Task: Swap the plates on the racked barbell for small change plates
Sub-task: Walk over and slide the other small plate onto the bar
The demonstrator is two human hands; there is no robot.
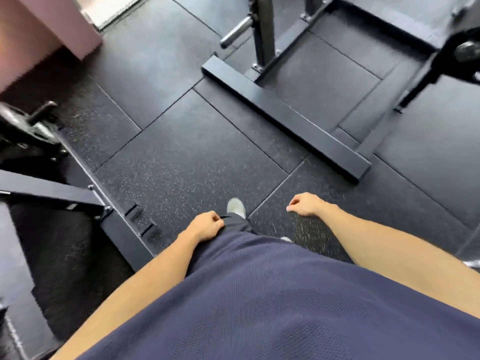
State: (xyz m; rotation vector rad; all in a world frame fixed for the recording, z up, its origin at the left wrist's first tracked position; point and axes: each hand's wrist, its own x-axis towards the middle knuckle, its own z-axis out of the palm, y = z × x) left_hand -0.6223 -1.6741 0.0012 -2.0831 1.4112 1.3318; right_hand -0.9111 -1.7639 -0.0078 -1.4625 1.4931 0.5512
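STEP: walking between stations, judged by the stride | HANDS: left hand (206,226) and right hand (305,204) loosely curled, holding nothing | BARBELL: one bare sleeve end (235,32) near the floor's far edge by a rack upright (263,32); change plates not identifiable | NEXT: reach a plate.
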